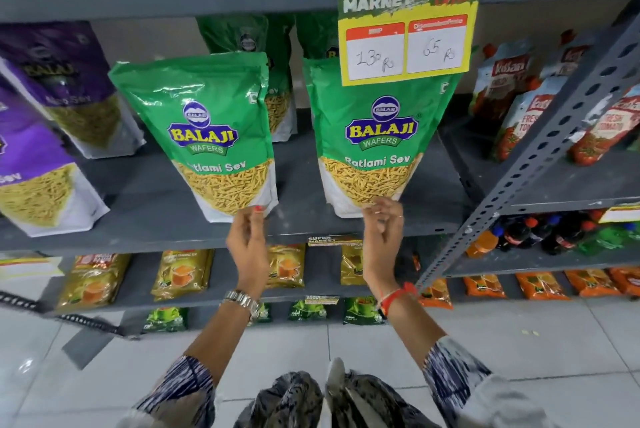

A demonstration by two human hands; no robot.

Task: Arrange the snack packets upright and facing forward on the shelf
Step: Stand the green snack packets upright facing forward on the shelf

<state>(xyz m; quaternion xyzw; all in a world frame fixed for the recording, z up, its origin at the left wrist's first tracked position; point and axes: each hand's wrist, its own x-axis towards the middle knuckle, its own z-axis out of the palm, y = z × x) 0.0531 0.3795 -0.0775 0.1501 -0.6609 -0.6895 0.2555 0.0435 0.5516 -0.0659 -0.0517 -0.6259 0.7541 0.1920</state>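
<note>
Two green Ratlami Sev packets stand upright at the front of the grey shelf (298, 220), labels facing me. My left hand (247, 247) pinches the bottom edge of the left Ratlami Sev packet (204, 137) between thumb and fingertips; the packet rises directly above that pinch, leaning slightly left. My right hand (382, 237) has its fingers loosely curled at the bottom edge of the right Ratlami Sev packet (370, 137), which stands directly above them; whether they clamp it or only touch it, I cannot tell. Holding the bases lets me square each pouch without creasing its face. Behind both grips stand more green packets (280, 47). Left of my left grip are purple sev packets (55, 81). Above my right grip hangs the price sign (408, 19), covering that packet's top.
</note>
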